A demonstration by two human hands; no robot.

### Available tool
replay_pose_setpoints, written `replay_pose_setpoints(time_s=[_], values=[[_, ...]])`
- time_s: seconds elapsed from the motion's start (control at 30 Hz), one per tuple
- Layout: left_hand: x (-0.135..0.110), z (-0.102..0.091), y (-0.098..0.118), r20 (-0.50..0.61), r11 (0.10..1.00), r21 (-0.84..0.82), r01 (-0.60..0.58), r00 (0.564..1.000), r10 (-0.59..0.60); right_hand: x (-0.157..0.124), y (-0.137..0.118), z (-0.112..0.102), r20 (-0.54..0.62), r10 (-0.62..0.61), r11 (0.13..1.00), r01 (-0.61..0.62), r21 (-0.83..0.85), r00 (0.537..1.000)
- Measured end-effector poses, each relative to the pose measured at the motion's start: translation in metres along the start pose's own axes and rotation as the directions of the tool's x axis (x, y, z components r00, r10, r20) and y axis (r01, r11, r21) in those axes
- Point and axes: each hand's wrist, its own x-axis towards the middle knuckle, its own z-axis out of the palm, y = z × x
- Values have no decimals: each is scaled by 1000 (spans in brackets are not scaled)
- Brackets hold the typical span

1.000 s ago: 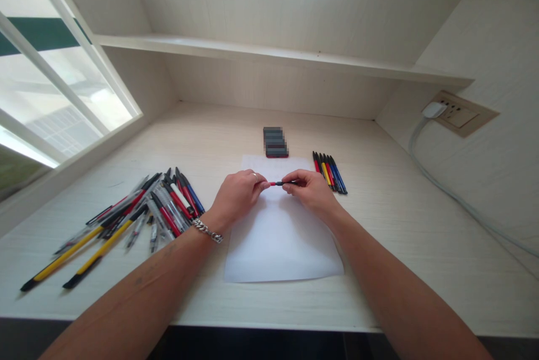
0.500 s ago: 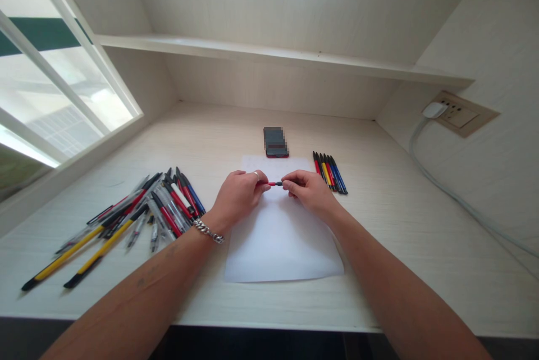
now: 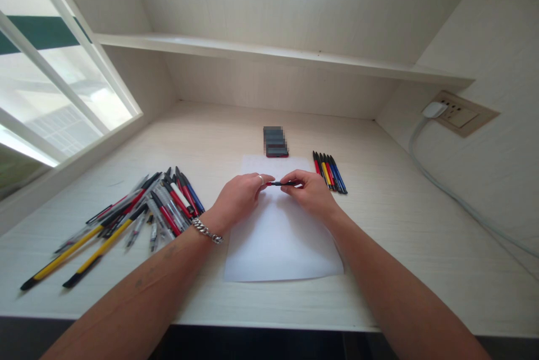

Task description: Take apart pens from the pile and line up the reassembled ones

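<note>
In the head view, the left hand is pinching the red end of a pen above the paper; the right hand is gripping its black end. Less red is showing than before, suggesting the left fingers are shifting inward. Open room is stretching toward the desk's front edge.

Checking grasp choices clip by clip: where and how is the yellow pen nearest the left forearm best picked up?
Probably by the yellow pen's barrel, from above, pinched across its long sides. It is slim and straight, and its near part juts out from the pile, whereas its far black end reaches in towards it.
</note>
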Motion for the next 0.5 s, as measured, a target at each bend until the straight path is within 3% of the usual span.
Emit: replay_pose_setpoints(time_s=[0.27,0.5], values=[[0,-4,6,-21,994,-102,30,999,-33,1,2,-1,-42,-2,1000,1,-9,999],[0,-4,4,-42,996,-41,82,996,-83,1,1,-3,-35,-28,999,27,-28,999]])
